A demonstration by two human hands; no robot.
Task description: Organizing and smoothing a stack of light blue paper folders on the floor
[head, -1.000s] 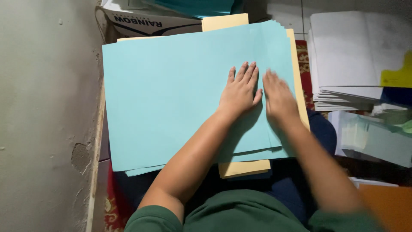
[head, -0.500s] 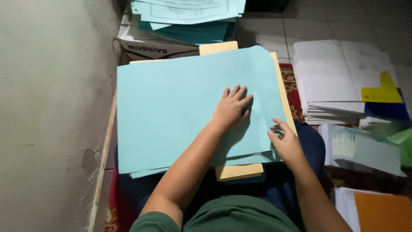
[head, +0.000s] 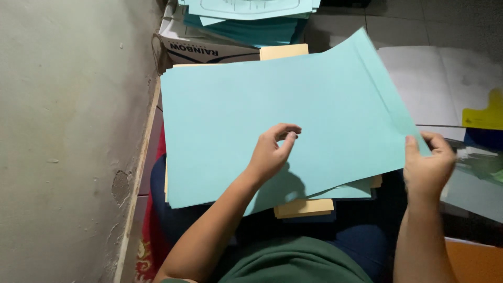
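Right hand [head: 428, 165] pinches the right edge of the top light-blue paper sheet [head: 293, 105], lifting that side off the stack of blue sheets [head: 346, 189] on the lap. Left hand [head: 272, 152] hovers over the sheet's middle, fingers loosely curled, grasping nothing. Sheet looks light, thin, floppy, easily creased; edges or corners are best for holding it. Tan board [head: 304, 208] lies beneath; cardboard box [head: 209, 50] behind.

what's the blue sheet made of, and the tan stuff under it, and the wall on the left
The blue sheet looks like thin matte card or heavy paper: it lifts and bows where the right hand pinches its corner, with no shine. The tan stack looks like similar matte card, shown only as layered edges. The wall seems to be painted plaster or cement: dull, pitted, with a chipped patch.
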